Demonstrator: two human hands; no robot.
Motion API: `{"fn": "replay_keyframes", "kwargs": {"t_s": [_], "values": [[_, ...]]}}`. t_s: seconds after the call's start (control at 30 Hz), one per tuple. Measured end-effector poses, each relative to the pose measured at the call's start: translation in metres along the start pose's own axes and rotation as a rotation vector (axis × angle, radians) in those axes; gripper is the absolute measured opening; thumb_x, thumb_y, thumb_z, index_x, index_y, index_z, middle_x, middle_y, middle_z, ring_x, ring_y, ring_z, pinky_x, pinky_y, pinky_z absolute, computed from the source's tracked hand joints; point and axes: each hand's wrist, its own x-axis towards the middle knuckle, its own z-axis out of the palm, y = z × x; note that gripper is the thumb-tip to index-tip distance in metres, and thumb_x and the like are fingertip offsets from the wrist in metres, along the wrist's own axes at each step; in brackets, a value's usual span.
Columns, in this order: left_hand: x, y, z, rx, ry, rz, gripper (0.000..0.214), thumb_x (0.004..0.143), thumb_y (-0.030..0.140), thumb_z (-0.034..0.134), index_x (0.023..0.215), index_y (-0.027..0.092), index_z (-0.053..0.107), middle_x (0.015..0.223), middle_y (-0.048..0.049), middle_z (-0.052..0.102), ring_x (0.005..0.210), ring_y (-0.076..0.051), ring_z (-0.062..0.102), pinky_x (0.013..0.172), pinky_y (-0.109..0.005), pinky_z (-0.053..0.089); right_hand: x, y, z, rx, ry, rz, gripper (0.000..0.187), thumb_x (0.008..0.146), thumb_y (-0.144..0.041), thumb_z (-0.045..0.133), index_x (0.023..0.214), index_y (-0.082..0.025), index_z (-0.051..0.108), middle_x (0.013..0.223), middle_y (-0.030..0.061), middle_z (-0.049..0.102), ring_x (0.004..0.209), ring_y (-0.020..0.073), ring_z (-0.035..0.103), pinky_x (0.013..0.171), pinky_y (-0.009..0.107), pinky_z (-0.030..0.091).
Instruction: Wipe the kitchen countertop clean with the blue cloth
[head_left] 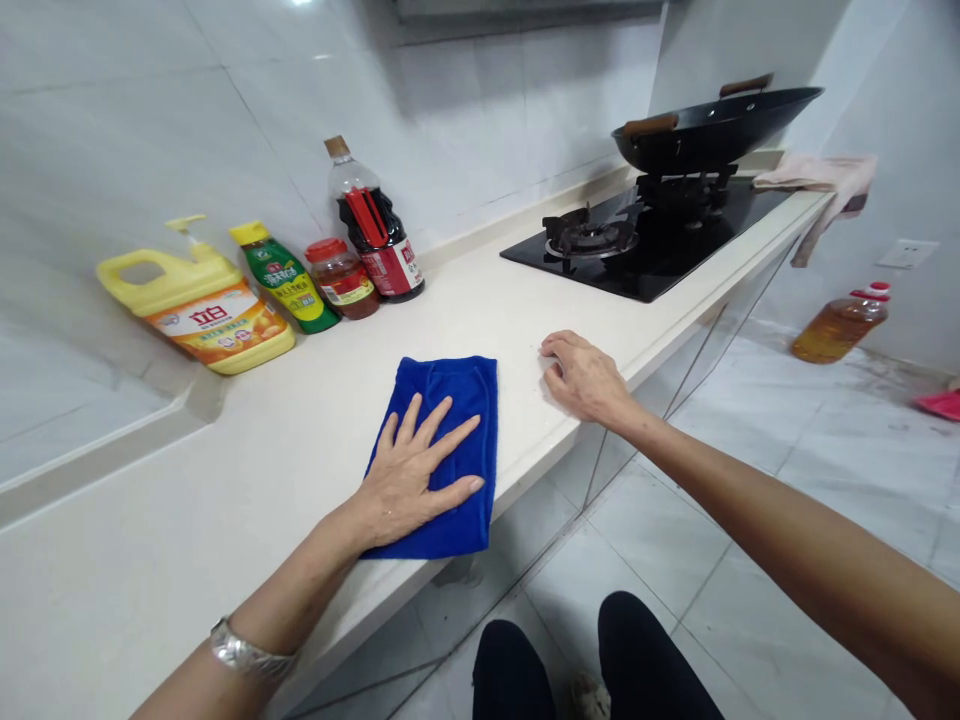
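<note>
head camera looked down on a pale, smooth stone counter [315, 420] running along a glossy tiled wall. the left hand [409, 480] lay flat on a blue cloth [457, 400], fingers spread wide and straight, palm pressing the fabric rather than gripping it. the cloth was soft, fuzzy and folded into a rough rectangle, lying near the counter's front edge with its lower corner reaching the lip. a metal bracelet [244, 652] circled the left wrist.

the right hand [585, 378] rested on the bare counter just beside the cloth, apart from it, fingers curled loosely under with the tips touching the surface, holding nothing.

against the wall stood a squat yellow plastic jug [199, 310] with a handle and pump top, a green bottle [289, 280] with a yellow cap, a small round jar [343, 280] with a red lid, and a tall dark sauce bottle [375, 230]. farther along sat a black glass stove [660, 250] with iron burner grates, a round black wok [712, 125] with wooden handles on it, and a pinkish rag [825, 180] draped over the counter's end. a bottle of amber oil [840, 325] stood on the grey tiled floor.
</note>
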Motion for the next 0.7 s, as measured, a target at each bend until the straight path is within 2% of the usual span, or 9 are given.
{"fn": "replay_keyframes", "kwargs": {"t_s": [0.2,0.33,0.4,0.5,0.7], "values": [[0.029,0.01,0.004,0.004,0.072,0.054,0.073,0.095,0.071,0.04,0.159,0.044,0.021,0.171,0.0066,0.018,0.159,-0.032,-0.003,0.128,-0.063,0.013,0.004,0.001,-0.003,0.026,-0.02,0.006,0.029,0.083,-0.015,0.049,0.105,-0.018,0.067,0.128,0.0104,0.066,0.111,0.0242,0.062,0.096,0.035,0.05],[0.025,0.009,0.006,-0.011,0.103,0.08,0.068,0.098,0.068,0.035,0.159,0.043,0.022,0.17,0.0058,0.022,0.16,-0.029,0.001,0.128,-0.06,0.021,0.003,0.002,-0.006,0.034,-0.039,0.02,0.028,0.084,-0.015,0.05,0.105,-0.018,0.067,0.129,0.0102,0.065,0.114,0.0236,0.061,0.097,0.035,0.05],[0.012,0.004,0.006,-0.013,0.08,0.075,0.063,0.1,0.065,0.03,0.158,0.042,0.027,0.169,0.0035,0.024,0.159,-0.03,0.006,0.126,-0.062,0.023,0.003,0.002,-0.006,0.03,-0.034,0.037,0.027,0.084,-0.015,0.05,0.105,-0.019,0.067,0.13,0.0096,0.065,0.115,0.0235,0.061,0.097,0.035,0.051],[-0.022,-0.012,0.008,0.021,0.09,0.061,0.059,0.101,0.063,0.03,0.156,0.041,0.035,0.168,0.002,0.026,0.158,-0.034,0.012,0.125,-0.065,0.023,0.001,0.001,-0.007,0.018,-0.03,0.049,0.026,0.085,-0.016,0.051,0.104,-0.02,0.068,0.131,0.009,0.065,0.115,0.0237,0.062,0.096,0.036,0.052],[-0.117,-0.075,0.028,0.113,0.208,-0.091,0.055,0.1,0.059,0.034,0.154,0.045,0.039,0.166,0.0047,0.032,0.155,-0.036,0.022,0.121,-0.067,0.029,-0.002,0.0,-0.008,-0.012,-0.032,0.054,0.027,0.088,-0.017,0.051,0.106,-0.02,0.07,0.133,0.0096,0.064,0.117,0.0247,0.062,0.099,0.038,0.053]]}}
